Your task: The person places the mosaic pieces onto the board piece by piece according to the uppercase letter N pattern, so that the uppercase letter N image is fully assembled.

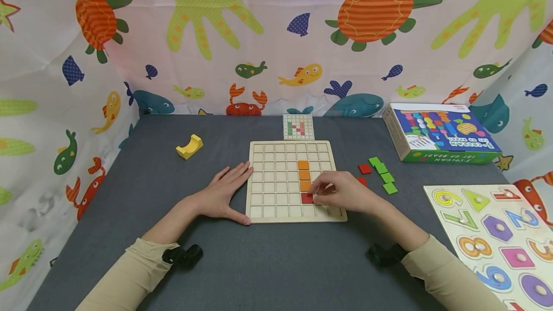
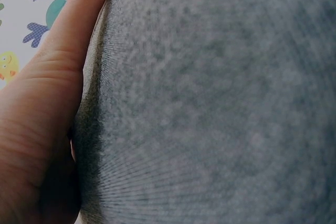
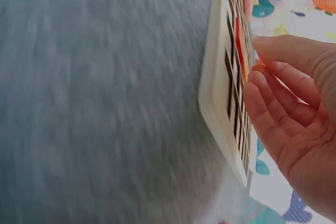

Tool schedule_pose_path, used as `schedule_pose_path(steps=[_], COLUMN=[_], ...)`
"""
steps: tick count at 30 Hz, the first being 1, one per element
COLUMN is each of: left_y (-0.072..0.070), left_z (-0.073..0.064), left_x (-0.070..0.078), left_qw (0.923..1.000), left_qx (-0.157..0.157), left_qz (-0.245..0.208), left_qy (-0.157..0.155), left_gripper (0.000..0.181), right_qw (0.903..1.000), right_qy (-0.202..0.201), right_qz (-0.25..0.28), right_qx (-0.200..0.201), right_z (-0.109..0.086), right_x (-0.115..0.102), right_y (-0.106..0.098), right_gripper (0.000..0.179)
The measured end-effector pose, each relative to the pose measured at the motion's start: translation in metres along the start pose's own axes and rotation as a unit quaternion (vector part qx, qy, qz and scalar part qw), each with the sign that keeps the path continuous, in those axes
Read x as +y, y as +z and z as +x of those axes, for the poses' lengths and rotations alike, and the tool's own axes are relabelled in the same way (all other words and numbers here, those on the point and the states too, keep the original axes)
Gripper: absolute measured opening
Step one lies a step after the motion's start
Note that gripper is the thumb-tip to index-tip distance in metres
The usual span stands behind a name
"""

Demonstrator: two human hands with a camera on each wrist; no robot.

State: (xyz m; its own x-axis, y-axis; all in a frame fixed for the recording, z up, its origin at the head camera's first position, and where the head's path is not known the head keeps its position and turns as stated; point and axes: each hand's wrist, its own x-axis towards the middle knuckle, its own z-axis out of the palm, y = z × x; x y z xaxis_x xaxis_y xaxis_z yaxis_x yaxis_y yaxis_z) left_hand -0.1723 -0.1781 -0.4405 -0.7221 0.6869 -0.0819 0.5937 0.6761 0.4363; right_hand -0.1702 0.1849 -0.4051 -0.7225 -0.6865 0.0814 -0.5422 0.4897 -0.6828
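LH (image 1: 222, 193) splayed agst brd (image 1: 276, 220), RH (image 1: 345, 191) bent

The pale wooden grid board (image 1: 269, 187) lies flat, with 3 orange tiles (image 1: 304, 175) and 1 red tile (image 1: 306, 198) along 1 column.

Looks like smooth, matt wood on the grid board (image 1: 298, 220), with a smooth finish on the orange tiles (image 1: 304, 175). Appears matt, finely rough and cloth-like across the tabletop (image 1: 268, 268); creased fabric on the backdrop (image 1: 285, 47), smooth printed card on the box (image 1: 453, 131), matt cloth on the sleeves (image 1: 129, 272).
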Motion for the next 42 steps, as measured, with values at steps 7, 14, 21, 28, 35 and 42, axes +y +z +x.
schedule_pose_path(steps=[7, 14, 21, 28, 35, 42], left_y=[0.000, 0.000, 0.000, 0.000, 0.001, 0.003], left_z=[-0.002, -0.003, -0.003, -0.002, 0.000, 0.001], left_x=[0.000, -0.002, -0.002, -0.002, -0.001, -0.002], left_qw=[1.0000, 1.0000, 1.0000, 1.0000, 1.0000, 1.0000], left_qx=[0.003, 0.007, 0.007, 0.006, 0.004, 0.004], left_qz=[-0.005, -0.003, -0.003, -0.005, -0.006, -0.001], left_qy=[0.001, 0.004, 0.002, 0.005, 0.004, 0.002], left_gripper=[0.127, 0.127, 0.127, 0.127, 0.127, 0.128], right_qw=[0.9991, 0.9904, 0.9860, 0.9870, 0.9874, 0.9900], right_qy=[0.036, 0.123, 0.129, 0.124, 0.121, 0.113], right_qz=[-0.016, -0.058, -0.100, -0.097, -0.094, -0.069], right_qx=[0.017, 0.025, 0.035, 0.033, 0.040, 0.047], right_z=[-0.021, -0.048, -0.061, -0.060, -0.055, -0.042], right_x=[0.015, 0.039, 0.049, 0.053, 0.054, 0.044], right_y=[-0.028, -0.057, -0.067, -0.067, -0.062, -0.055], right_gripper=[0.016, 0.021, 0.027, 0.027, 0.024, 0.024])
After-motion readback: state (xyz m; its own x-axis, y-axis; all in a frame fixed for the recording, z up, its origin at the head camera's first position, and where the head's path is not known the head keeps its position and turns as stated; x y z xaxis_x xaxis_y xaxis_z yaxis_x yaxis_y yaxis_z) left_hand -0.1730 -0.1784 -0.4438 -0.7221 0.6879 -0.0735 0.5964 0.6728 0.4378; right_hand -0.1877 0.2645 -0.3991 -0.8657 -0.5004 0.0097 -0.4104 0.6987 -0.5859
